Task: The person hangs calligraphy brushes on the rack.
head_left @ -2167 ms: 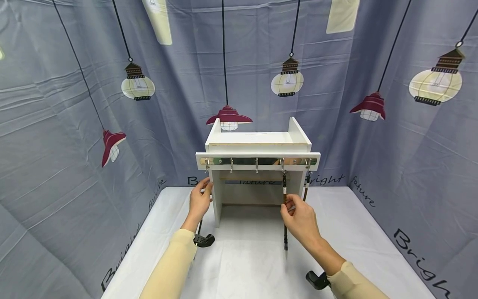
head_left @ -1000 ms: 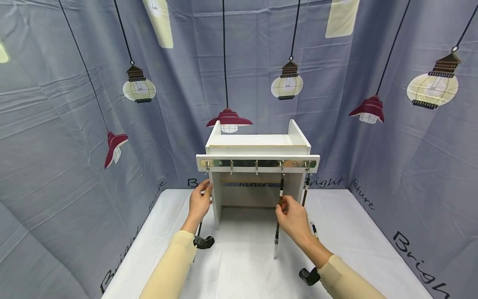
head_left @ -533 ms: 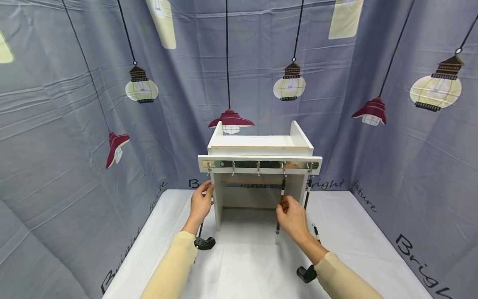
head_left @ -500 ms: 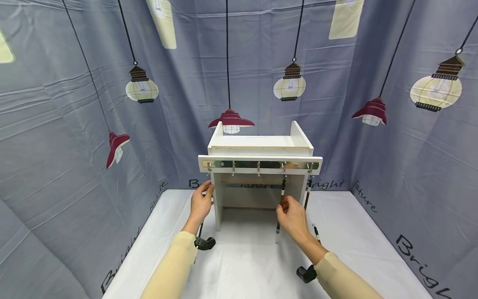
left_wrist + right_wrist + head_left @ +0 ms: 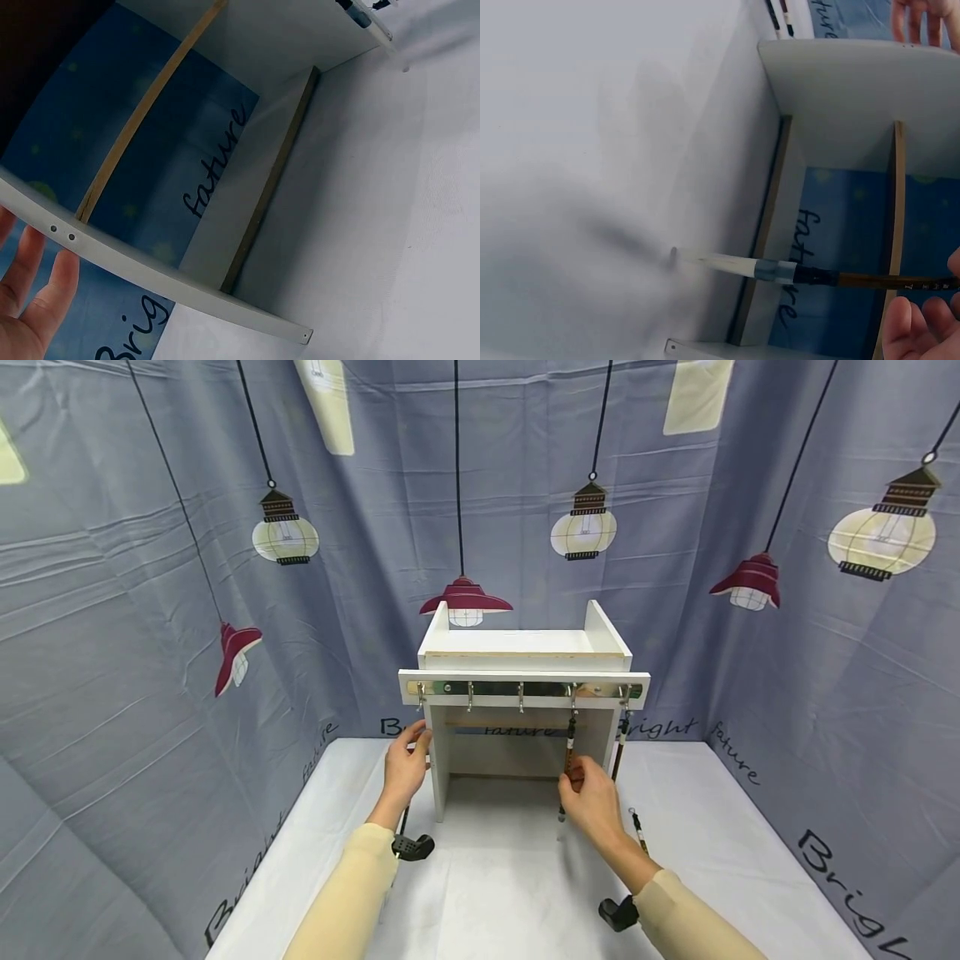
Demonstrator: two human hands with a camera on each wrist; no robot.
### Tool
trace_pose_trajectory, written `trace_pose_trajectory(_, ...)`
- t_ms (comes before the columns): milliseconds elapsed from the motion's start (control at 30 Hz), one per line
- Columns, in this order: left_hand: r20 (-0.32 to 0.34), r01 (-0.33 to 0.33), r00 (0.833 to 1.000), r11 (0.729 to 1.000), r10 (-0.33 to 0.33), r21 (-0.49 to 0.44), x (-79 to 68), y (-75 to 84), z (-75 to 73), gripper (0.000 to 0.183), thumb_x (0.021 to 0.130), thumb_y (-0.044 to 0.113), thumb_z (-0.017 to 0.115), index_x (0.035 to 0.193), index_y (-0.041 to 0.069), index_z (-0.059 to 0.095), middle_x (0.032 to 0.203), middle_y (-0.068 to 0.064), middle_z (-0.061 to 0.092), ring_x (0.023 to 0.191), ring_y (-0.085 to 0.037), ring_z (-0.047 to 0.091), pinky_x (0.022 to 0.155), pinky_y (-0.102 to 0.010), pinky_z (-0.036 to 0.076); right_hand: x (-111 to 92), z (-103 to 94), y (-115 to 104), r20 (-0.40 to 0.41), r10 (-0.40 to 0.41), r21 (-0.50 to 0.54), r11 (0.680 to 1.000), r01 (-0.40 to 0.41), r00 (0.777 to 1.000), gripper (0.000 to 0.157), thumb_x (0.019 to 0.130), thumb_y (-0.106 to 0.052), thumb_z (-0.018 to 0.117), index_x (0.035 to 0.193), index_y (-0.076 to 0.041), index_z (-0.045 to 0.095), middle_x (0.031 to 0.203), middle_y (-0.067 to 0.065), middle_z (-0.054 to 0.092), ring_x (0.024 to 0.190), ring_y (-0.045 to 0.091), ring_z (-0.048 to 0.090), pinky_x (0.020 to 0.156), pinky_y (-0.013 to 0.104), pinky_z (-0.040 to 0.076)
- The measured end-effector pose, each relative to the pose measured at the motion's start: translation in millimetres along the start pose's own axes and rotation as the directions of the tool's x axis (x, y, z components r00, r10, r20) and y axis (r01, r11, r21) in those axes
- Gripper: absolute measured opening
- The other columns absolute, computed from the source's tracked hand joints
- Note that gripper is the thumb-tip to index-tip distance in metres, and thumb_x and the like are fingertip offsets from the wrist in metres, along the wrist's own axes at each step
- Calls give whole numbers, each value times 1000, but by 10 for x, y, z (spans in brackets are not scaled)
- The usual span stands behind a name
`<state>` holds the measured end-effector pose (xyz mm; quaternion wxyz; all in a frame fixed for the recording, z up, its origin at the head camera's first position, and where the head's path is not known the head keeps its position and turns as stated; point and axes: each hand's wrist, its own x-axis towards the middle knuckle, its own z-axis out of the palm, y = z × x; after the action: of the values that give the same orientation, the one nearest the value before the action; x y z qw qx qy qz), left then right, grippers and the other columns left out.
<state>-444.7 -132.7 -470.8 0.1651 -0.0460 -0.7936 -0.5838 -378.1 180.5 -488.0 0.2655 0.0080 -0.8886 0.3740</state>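
A white shelf (image 5: 525,661) carries a front board (image 5: 495,702) with several metal hooks. A calligraphy brush (image 5: 570,745) hangs tip-down from the second hook from the right. My right hand (image 5: 592,793) pinches its handle between thumb and fingers. In the right wrist view this brush (image 5: 855,280) shows its pale bristles slanting toward the shelf's inside. A second brush (image 5: 621,743) hangs on the rightmost hook, its lower part hidden behind my right hand. My left hand (image 5: 405,767) rests its fingertips against the shelf's left side panel (image 5: 150,268).
On the white table (image 5: 495,885) a further brush (image 5: 638,829) lies right of my right forearm. A dark brush handle (image 5: 405,820) shows beside my left wrist. The three left hooks hold nothing. Printed curtains (image 5: 360,610) surround the table.
My right hand has shifted slightly left, and the pinched brush's lower end has swung back toward the shelf. The brush on the table at right has come into view. My left hand stays put.
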Motion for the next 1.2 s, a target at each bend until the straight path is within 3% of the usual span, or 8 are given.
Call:
trace_pose_trajectory(500,8,31,1000,998,-30,-48,-2,41,-9,44,109,37,54,148,18,56,138,-18,59,111,-39,67,93,-54,60,-172,-122,89,-30,-33,3,999,34,999,27,91,-16,75,113,-2,67,96,12,70,86,25,67,76,39,57)
trace_pose_trajectory(867,-1,0,1000,1000,0,-8,-4,21,-2,46,108,39,54,148,17,56,137,-19,60,108,-35,69,86,-43,64,-299,-247,348,-73,-36,-47,998,33,997,26,90,-13,76,111,-1,68,93,13,69,81,27,68,70,35,54)
trace_pose_trajectory(1200,2,10,1000,1000,-10,-14,-27,24,-4,46,108,39,53,149,17,55,138,-19,60,110,-35,68,87,-45,64,-352,-410,577,-141,-28,-90,996,15,990,21,87,-11,76,104,0,69,87,14,70,77,30,69,68,37,53)
